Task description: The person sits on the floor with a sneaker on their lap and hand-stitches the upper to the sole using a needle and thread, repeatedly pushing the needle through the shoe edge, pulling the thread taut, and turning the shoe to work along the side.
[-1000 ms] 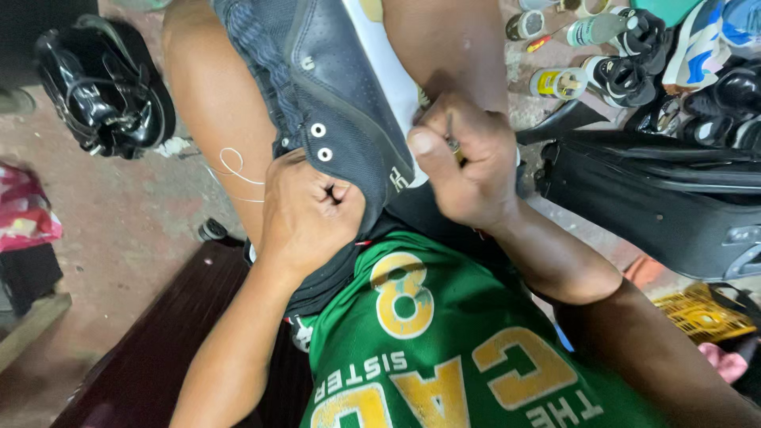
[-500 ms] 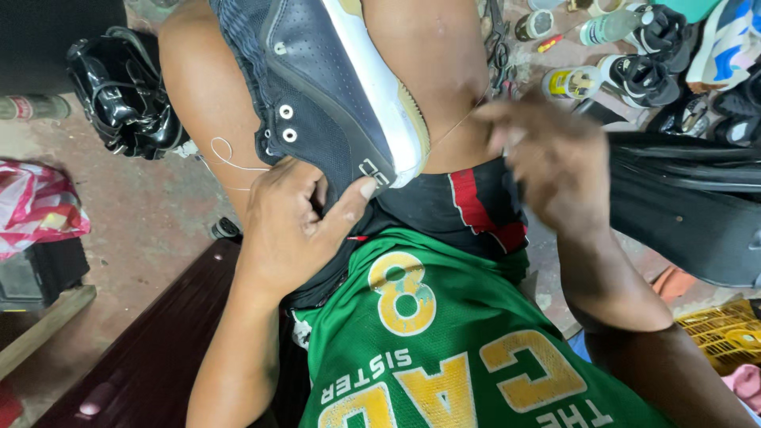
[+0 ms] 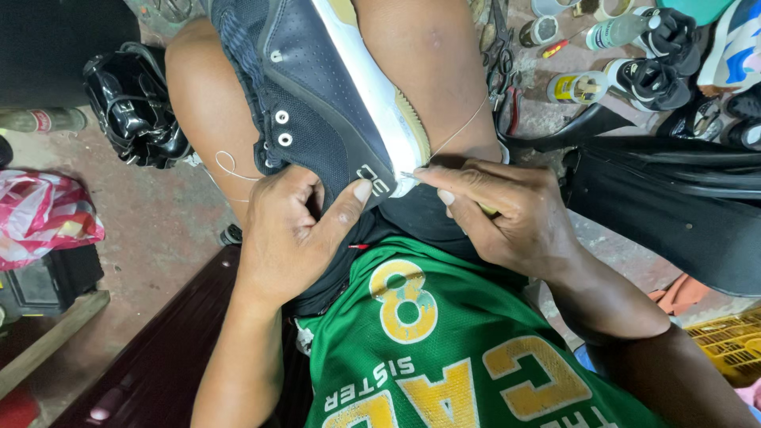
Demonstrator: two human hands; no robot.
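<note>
A dark navy sneaker (image 3: 317,103) with a white sole edge lies between my knees, heel toward me. My left hand (image 3: 297,230) grips its heel, thumb pressed on the side panel. My right hand (image 3: 503,214) pinches a thin needle or awl at the white sole edge near the heel. A pale thread (image 3: 460,127) runs from that spot up across my right thigh. A loose loop of thread (image 3: 230,168) rests on my left thigh.
A black shiny bag (image 3: 135,111) lies on the floor at left, a pink striped plastic bag (image 3: 43,222) beyond it. Bottles, tins and black shoes (image 3: 650,71) crowd the upper right. A black case (image 3: 674,206) sits at right, a yellow crate (image 3: 733,341) below it.
My right hand lifted away from the shoe to the right, drawing the thread, then came back to the sole edge at the heel. My left hand opened from a fist to a thumb-out grip.
</note>
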